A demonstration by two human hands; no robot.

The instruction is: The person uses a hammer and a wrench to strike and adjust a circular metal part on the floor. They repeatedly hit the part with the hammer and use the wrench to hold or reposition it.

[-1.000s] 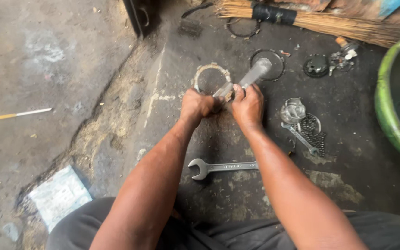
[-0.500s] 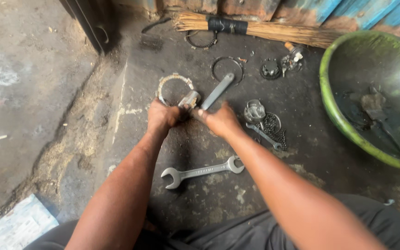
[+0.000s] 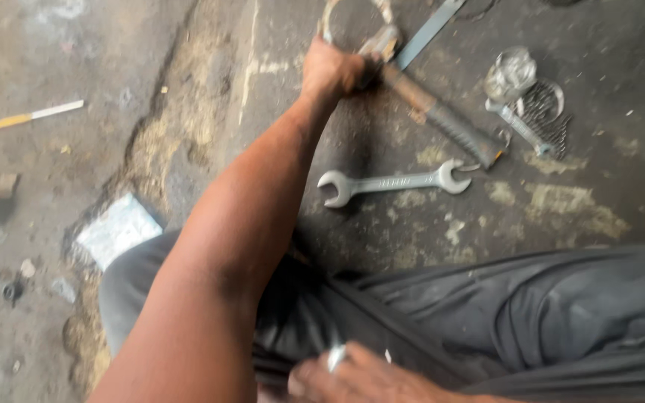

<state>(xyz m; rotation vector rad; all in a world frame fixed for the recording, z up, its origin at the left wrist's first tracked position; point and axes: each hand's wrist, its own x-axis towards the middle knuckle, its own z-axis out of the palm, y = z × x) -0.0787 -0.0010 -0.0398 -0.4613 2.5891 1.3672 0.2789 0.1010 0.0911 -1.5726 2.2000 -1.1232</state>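
Note:
My left hand reaches out to the top of the head view and is closed around the upper end of a rusty hammer-like tool. Its dark-gripped handle lies slanting down to the right on the oily floor. A metal ring and a flat metal bar lie just beyond the hand. A silver double-ended wrench lies below the tool. My right hand is blurred at the bottom edge, by my lap, with a small shiny bit at its fingers.
A cluster of small metal parts, a coil spring and a small spanner lie at the upper right. A white packet and a yellow-white stick lie to the left. My grey trousers fill the lower right.
My right hand has left the tool and drawn back to my lap. The left hand stays closed on the tool's end. The view has dropped lower and closer.

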